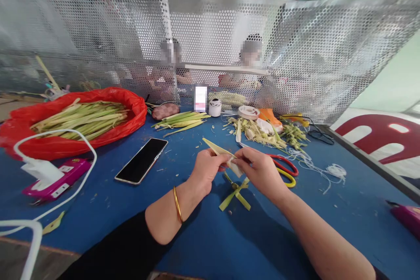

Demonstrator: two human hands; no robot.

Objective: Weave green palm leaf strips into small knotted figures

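Note:
My left hand (205, 170), with a gold bangle at its wrist, pinches a pale yellow leaf strip (213, 146) whose pointed end sticks out to the upper left. The fingers of my right hand (260, 170) are closed on the same strip at its other end, close to the left fingertips. Just below the hands, a small knotted piece of green leaf (236, 195) lies on the blue table (197, 232). Scissors with red and yellow handles (293, 167) lie partly hidden behind my right hand.
A red bag (136, 111) of long leaves stands left, near a phone (141, 161) and purple power strip (62, 180). Further back are a leaf bundle (183, 119), scraps (254, 135), tape (248, 112) and white string (336, 171). Perforated metal screens (216, 30) separate people behind.

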